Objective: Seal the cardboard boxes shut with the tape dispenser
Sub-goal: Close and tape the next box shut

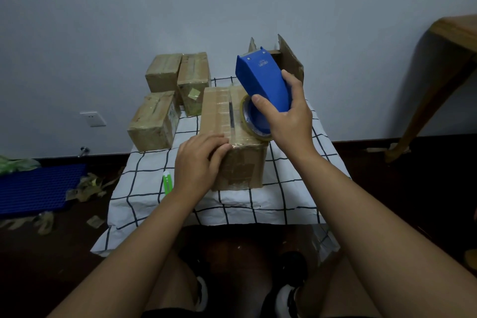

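The box (232,137) in work stands upright near the middle of the checked cloth (144,188), its top flaps folded down with a dark seam running away from the person. The left hand (200,160) lies over the near top edge of the box, fingers curved down and pressing on the tape end at the corner, so it steadies the box rather than grasping it. The right hand (286,116) grips the blue dispenser (263,80) round its handle, thumb on the near face and fingers wrapped behind; the dispenser is tilted up and away, its blade end raised above the box and the tape roll (255,121) just over the right part of the lid. A strip seems to run from the roll toward the left fingers, though the clear tape is hard to make out in this dim light. By my reading the step in hand is the start of a seam strip: the end is anchored at the near edge and the pull along the seam is not yet made. The next move calls for lowering the dispenser so the tape meets the lid, drawing it straight along the seam to the far edge with the left hand holding firm, then tipping the blade to cut. Three taped boxes (165,100) are clustered at the far left of the cloth, an open box (290,59) stands behind the dispenser, and a green knife (167,181) lies on the cloth just left of the left wrist.
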{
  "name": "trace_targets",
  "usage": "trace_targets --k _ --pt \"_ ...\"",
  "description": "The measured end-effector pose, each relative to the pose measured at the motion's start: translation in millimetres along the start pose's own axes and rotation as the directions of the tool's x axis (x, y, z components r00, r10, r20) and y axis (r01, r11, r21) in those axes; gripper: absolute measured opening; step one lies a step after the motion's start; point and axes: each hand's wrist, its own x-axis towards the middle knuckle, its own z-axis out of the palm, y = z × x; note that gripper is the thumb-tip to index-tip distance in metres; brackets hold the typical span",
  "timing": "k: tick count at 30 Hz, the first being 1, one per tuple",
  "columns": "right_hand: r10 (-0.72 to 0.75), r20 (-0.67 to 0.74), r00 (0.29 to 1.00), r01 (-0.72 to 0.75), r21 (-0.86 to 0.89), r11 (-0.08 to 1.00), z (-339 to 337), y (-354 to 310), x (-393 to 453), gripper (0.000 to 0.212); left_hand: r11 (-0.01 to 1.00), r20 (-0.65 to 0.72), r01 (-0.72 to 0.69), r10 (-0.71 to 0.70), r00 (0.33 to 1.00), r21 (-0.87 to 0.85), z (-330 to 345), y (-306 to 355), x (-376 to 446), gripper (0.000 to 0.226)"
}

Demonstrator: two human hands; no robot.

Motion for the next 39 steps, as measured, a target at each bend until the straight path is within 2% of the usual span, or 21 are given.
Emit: trace_targets --k 5,9,14,19,23,27,32,36,39 --pt "0.015 -0.009 1.0 -0.015 0.01 1.0 0.2 -1.9 -1.0 0.072 0.99 -0.028 -0.085 0.089 0.996 0.114 6.2 -4.1 0.8 0.025" --pt "0.014 -0.018 1.0 -0.014 0.004 1.0 -1.1 -3.1 -2.5 0.071 0.997 -0.054 -0.061 0.064 0.997 0.044 10.1 -11.0 0.7 0.027" --pt "-0.002 -0.013 1.0 0.002 -0.025 1.0 2.6 -6.2 -2.5 0.072 0.985 -0.08 -0.093 0.105 0.991 0.148 16.8 -6.8 1.0 0.025" --pt "-0.05 0.02 0.999 0.049 0.026 0.998 17.1 -11.6 -11.1 0.071 1.0 -0.048 0.011 -0.012 0.999 -0.023 11.1 -11.4 0.1 0.018" --pt "-0.015 0.026 1.0 0.012 0.105 0.994 28.5 -11.0 -16.3 0.067 1.0 -0.031 0.01 -0.009 0.999 0.012 10.7 -4.8 2.1 0.014" --pt "-0.014 0.042 0.999 0.01 0.106 0.994 25.8 -7.4 -14.1 0.07 0.964 0.036 0.103 -0.097 0.995 -0.244 1.4 -16.4 3.6 0.017" --pt "-0.013 0.032 0.999 0.01 0.102 0.995 26.1 -6.7 -14.4 0.068 0.995 0.062 -0.023 0.029 0.998 -0.102 -2.6 -15.7 6.9 0.008" --pt "-0.015 0.036 0.999 0.011 0.104 0.995 24.8 -5.1 -15.0 0.066 0.925 0.133 0.178 -0.141 0.981 -0.336 -9.6 -26.5 5.7 0.016" --pt "-0.01 0.03 1.0 0.007 0.098 0.995 26.4 -4.3 -15.0 0.066 0.963 0.065 0.14 -0.129 0.99 -0.229 -8.1 -28.1 3.4 0.01"
